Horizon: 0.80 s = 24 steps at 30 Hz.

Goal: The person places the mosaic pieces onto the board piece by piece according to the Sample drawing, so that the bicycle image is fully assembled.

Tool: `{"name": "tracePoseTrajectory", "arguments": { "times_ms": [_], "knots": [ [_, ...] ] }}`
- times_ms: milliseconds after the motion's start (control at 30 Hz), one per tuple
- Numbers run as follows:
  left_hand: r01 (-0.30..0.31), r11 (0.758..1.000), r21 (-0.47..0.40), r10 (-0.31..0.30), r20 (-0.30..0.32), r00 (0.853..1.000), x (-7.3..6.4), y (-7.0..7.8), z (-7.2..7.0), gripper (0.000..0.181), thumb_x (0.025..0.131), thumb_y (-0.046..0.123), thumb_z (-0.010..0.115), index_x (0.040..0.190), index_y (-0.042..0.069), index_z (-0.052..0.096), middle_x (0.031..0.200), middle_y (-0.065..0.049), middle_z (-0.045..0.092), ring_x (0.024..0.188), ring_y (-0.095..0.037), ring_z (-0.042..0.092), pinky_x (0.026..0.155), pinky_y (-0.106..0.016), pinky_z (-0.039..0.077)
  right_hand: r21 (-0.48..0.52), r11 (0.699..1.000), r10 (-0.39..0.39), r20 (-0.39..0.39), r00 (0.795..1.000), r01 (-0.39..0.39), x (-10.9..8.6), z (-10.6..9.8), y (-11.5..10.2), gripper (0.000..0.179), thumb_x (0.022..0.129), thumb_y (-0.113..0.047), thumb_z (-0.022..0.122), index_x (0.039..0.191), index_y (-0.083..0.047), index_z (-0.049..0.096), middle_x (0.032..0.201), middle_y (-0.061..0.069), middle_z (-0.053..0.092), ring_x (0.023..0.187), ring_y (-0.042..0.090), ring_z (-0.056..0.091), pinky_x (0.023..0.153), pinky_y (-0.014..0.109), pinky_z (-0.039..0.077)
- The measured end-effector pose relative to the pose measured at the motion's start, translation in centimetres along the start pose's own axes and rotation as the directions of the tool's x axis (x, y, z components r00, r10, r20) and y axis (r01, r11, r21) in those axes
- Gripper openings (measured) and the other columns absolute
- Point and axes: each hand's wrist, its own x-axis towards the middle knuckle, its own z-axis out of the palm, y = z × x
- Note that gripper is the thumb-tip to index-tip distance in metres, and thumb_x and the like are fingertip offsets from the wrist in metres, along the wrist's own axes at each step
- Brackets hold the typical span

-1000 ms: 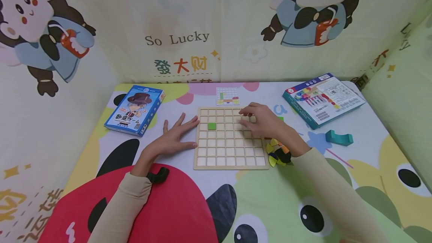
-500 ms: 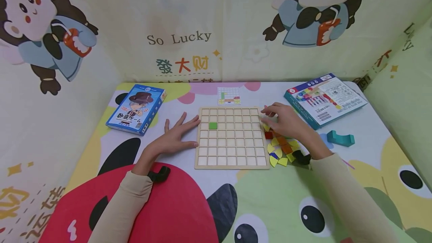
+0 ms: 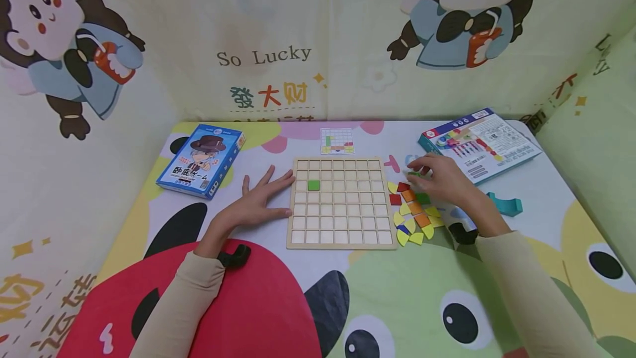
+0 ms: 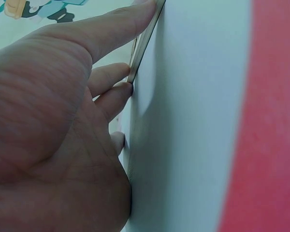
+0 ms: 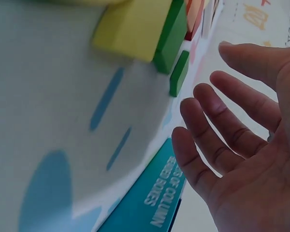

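Note:
My left hand (image 3: 263,200) lies with fingers spread at the left edge of the wooden grid board (image 3: 343,247); in the left wrist view its thumb and fingertips touch the board's thin edge. One green square tile (image 3: 313,185) sits in a cell at the board's upper left. Right of the board, my right hand (image 3: 439,178) hovers with thumb and fingers apart and nothing between them. A green tile (image 5: 179,74) lies on the table near its fingertips. Close by, a loose pile holds orange tiles (image 3: 414,207), red tiles (image 3: 395,199) and yellow tiles (image 3: 416,238).
A small printed pattern card (image 3: 337,141) lies behind the board. To the left stands a blue game box (image 3: 201,162). A teal-sided box (image 3: 487,142) lies at the back right, partly behind my right hand, with a teal curved block (image 3: 507,204) in front of it.
My right hand has moved from over the board's upper right to the right, past the tile pile, uncovering more tiles. The left hand has stayed at the board's edge.

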Motion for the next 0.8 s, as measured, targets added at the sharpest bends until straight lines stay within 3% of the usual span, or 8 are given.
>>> {"name": "tracePoseTrajectory", "arguments": {
  "times_ms": [800],
  "knots": [
    [-0.001, 1.000, -0.008, 0.001, -0.007, 1.000, -0.2, 0.2, -0.1, 0.088, 0.093, 0.042, 0.078, 0.167, 0.029, 0.033, 0.179, 0.003, 0.023, 0.169, -0.035, -0.009, 0.120, -0.076, -0.025, -0.052, 0.991, 0.124, 0.071, 0.990, -0.120, -0.6, -0.1, 1.5, 0.039, 0.099, -0.021, 0.075, 0.131, 0.000, 0.071, 0.117, 0.020, 0.069, 0.100, 0.030, 0.057, 0.080, 0.034, 0.051]
  ]
}}
